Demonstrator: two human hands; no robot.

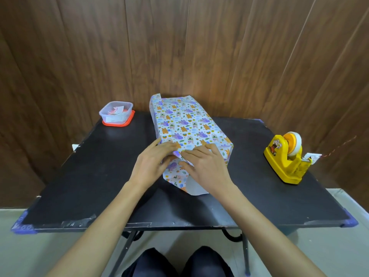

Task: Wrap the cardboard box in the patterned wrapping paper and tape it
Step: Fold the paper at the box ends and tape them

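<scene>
Pressing paper [185,124]: left hand [151,165], right hand [206,166]

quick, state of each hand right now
Left hand: open, fingers pressing the wrapping paper at its near end.
Right hand: open, pressing the same paper.

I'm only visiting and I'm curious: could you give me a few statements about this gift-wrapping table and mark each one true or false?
1. The left hand and the right hand both rest on the near end of the box. True.
2. The tape dispenser is red and stands left of the box. False: it is yellow and stands on the right.
3. A clear tub sits on a red lid at the table's far left. True.
4. One hand holds a strip of tape. False: both hands touch only the paper.
5. The tabletop is white. False: it is black.
</scene>
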